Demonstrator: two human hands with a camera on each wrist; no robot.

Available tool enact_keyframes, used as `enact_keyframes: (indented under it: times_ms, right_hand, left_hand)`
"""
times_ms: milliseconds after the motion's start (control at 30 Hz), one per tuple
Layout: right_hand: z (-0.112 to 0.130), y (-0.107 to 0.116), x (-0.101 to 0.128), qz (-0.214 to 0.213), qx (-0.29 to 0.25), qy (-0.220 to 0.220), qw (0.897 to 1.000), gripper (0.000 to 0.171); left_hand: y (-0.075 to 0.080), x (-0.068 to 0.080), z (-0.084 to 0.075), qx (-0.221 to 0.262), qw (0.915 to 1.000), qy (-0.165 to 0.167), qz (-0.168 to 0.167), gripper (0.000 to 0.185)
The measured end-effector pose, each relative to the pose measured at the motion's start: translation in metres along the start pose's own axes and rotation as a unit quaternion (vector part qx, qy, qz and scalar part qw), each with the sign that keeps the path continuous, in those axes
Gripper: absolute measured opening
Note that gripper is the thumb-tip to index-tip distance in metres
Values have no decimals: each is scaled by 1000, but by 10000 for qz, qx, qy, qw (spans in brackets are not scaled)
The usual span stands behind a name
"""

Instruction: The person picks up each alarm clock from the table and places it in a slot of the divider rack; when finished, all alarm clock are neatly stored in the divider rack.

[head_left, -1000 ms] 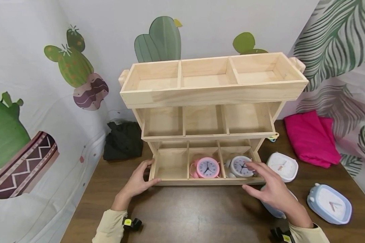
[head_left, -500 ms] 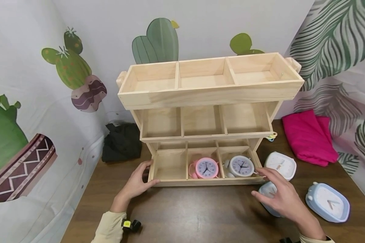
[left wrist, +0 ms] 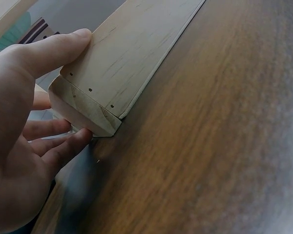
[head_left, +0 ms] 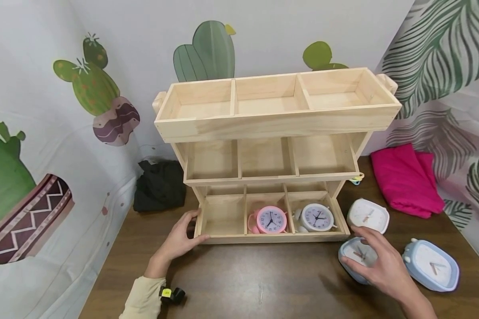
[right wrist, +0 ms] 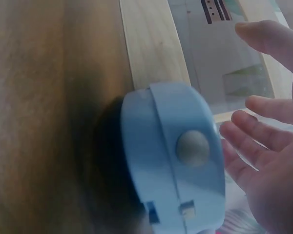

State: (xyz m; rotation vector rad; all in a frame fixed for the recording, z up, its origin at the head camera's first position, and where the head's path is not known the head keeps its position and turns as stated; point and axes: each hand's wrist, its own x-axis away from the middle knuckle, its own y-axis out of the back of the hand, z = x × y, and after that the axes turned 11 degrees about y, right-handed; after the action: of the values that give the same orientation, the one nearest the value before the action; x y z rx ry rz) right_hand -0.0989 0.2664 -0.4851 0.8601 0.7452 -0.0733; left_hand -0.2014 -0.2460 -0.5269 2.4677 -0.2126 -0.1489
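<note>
A three-tier wooden rack (head_left: 279, 126) stands on the brown table (head_left: 259, 279). Its bottom tier holds a pink round clock (head_left: 270, 219) in the middle cell and a grey round clock (head_left: 315, 218) in the right cell. My left hand (head_left: 179, 241) grips the rack's bottom left corner (left wrist: 117, 63), thumb on the front face and fingers (left wrist: 63, 146) round the side. My right hand (head_left: 377, 266) hovers with spread fingers over a small blue clock (head_left: 353, 257) lying on the table to the right of the rack. In the right wrist view the blue clock (right wrist: 180, 156) is just clear of the fingers (right wrist: 263, 136).
A white square clock (head_left: 368, 215) and a larger blue clock (head_left: 431, 266) lie on the table to the right. A pink cloth (head_left: 407, 179) is at the back right and a black cloth (head_left: 159, 186) sits left of the rack. The upper tiers hold nothing.
My right hand has drawn back from the grey clock in the bottom right cell and moved right and down over the small blue clock. The left hand has stayed on the corner.
</note>
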Motion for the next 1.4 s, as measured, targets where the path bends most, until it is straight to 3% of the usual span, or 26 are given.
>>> enact_keyframes:
  times_ms: [600,1033,1400]
  right_hand:
    - [-13,2,19,190,331,-355,9986,94]
    - [-18,1,24,663,174,-877,9938,105]
    - [-22,-1,27,786,589,-1036,9898,103]
  left_hand:
    - [1,-1,-3,-74,10000,40,27,81]
    - [-1,-1,0,-21,9999,55,-81,80]
    - [-1,-1,-1,12,10000,-8,-90,80]
